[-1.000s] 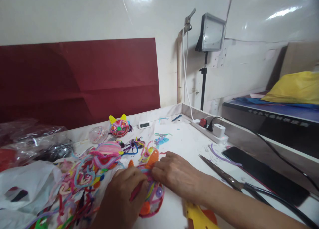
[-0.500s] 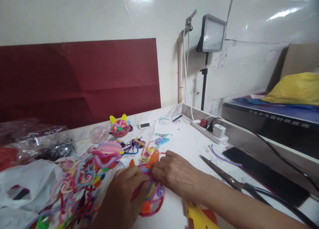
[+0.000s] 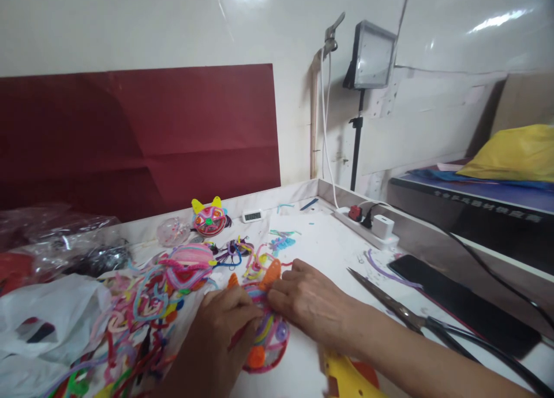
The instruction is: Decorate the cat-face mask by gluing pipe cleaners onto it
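A round, colourful pipe-cleaner animal face with orange ears lies low in the middle of the view. It has a red edge, a purple bead-like eye and an orange pad near the bottom. My left hand grips its left side, thumb and fingers closed together. From the right, my right hand has its fingers curled and pressed on the upper right part, just beside an ear. The fingertips of both hands are partly hidden, so any small piece between them does not show. Behind stands a similar face with yellow ears.
Loose pipe cleaners pile up at left beside a white plastic bag. Scissors lie open at right, near a black phone. A power strip runs along the tray's edge, and a yellow piece sits below my right forearm.
Both hands stay on the animal face with almost the same grip. The whole view has shifted very slightly; nothing is visibly picked up or let go.
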